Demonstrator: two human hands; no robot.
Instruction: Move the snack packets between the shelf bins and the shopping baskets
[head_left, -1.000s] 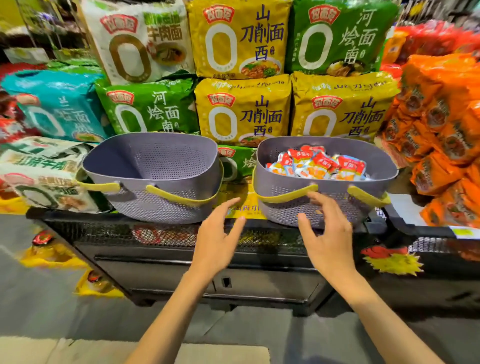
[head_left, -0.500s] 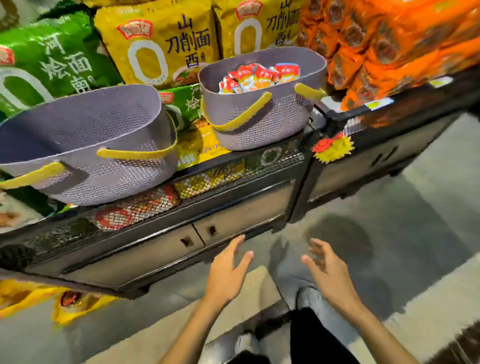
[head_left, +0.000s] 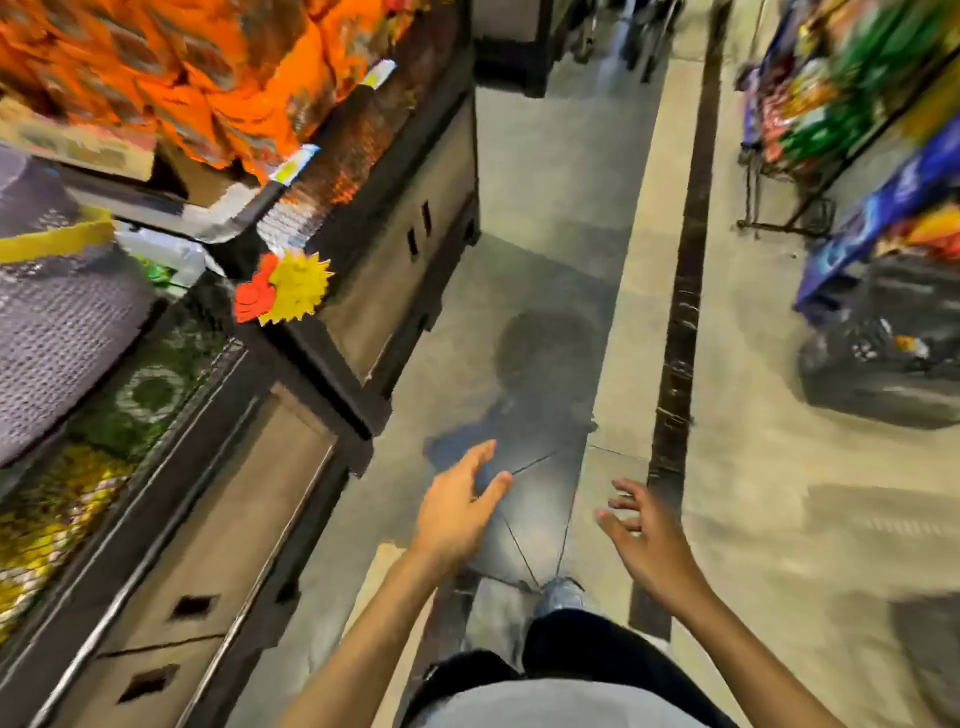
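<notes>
"While I read the feed from the near edge outward, both arms were stretched over the aisle floor (head_left: 545, 182). The left hand (head_left: 457, 512) was open, fingers straight and slightly spread, holding nothing. The right hand (head_left: 647, 540) was open as well, fingers loosely curled, and it was empty."

"And the baskets?"

"I had one grey basket (head_left: 57, 332) at the left edge, sitting on the shelf ledge (head_left: 218, 395) with a yellow handle (head_left: 52, 244) facing us. Its inside was out of frame, so I couldn't tell whether any packets lay in it. It was well apart from both hands."

"Any packets in sight at all?"

"Yes. Orange snack packets (head_left: 182, 78) were piled in the shelf bin at upper left, beyond the basket and past the starburst tag (head_left: 298, 286). They were too blurred to read. Farther off, across the aisle on the right, a rack of mixed bags (head_left: 857, 104) stood with a black sack (head_left: 883, 358) on the floor below it."

"So which step were we in?"

"My judgement was that we were between carries. Both hands were empty and the view pointed down the aisle rather than at the shelf. The next move called for facing a bin or the basket, bringing one hand over the packets and closing the fingers on one. From there, neither hand could reach anything."
</notes>
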